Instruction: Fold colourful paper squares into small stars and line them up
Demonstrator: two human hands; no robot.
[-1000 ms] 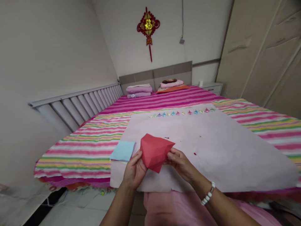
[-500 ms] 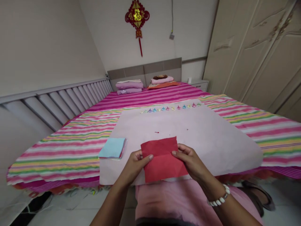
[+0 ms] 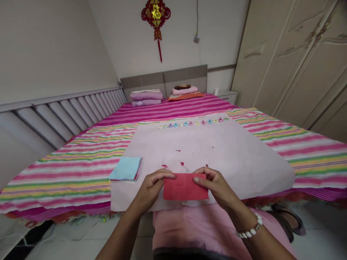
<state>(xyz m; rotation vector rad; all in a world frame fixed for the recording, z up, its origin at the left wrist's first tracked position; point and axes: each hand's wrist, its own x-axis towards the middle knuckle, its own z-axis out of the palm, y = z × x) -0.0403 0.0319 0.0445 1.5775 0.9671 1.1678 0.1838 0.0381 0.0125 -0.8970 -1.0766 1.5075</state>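
Observation:
A red sheet of paper, folded in half into a flat rectangle, lies at the near edge of a large pale pink paper sheet spread over the bed. My left hand pinches its upper left corner with fingers closed. My right hand, a white bead bracelet at the wrist, pinches the upper right edge. A stack of coloured paper squares with a light blue one on top sits just left of my left hand.
A row of several small folded paper shapes lines the far edge of the pale sheet. The bed has a striped cover, with folded bedding at the headboard. A wardrobe stands on the right. A shoe lies on the floor.
The red paper went from a loosely held, opened shape to a flat sheet, then was folded in half toward me. Both hands moved down to the near edge of the pale sheet.

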